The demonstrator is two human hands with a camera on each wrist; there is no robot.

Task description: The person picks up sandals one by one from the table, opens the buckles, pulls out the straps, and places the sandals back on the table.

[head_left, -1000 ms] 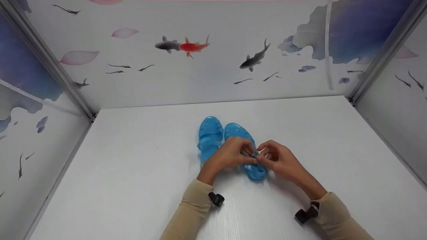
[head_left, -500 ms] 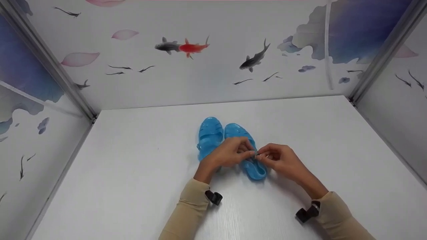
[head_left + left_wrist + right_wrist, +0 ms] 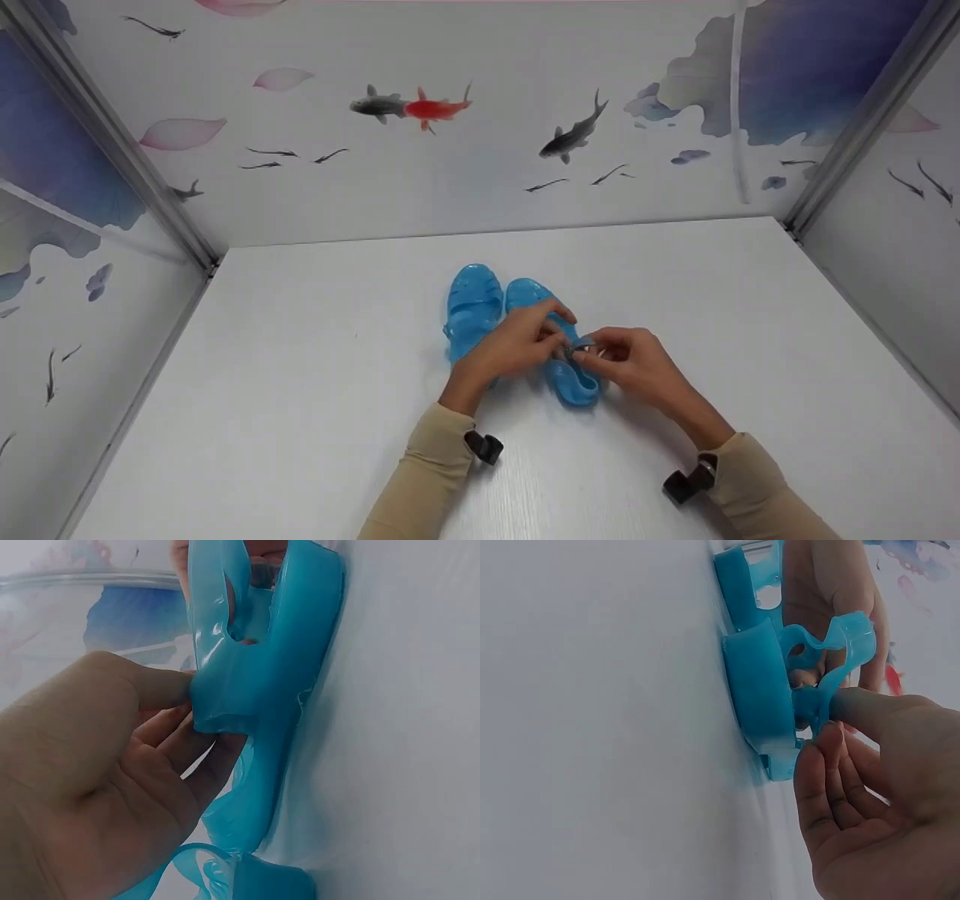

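Two translucent blue jelly sandals lie side by side in the middle of the white table (image 3: 300, 375), toes pointing away. The left sandal (image 3: 472, 304) lies untouched. My hands meet over the ankle strap (image 3: 581, 345) of the right sandal (image 3: 574, 386). My left hand (image 3: 553, 341) holds the strap from the left, its fingers curled against the blue band (image 3: 232, 682). From the right, my right hand (image 3: 592, 354) pinches the strap end between thumb and fingers (image 3: 821, 746). The strap (image 3: 840, 637) bends upward off the sole (image 3: 761, 690). The hands hide the buckle.
The table is boxed in by walls papered with fish and lotus prints at the back (image 3: 480, 120), left and right. Metal corner posts (image 3: 112, 142) stand at both rear corners. Black wrist mounts (image 3: 486, 446) sit on both beige sleeves.
My left index finger has lifted over the right sandal. The right hand has shifted slightly lower and right with the strap end. The sandals have not moved.
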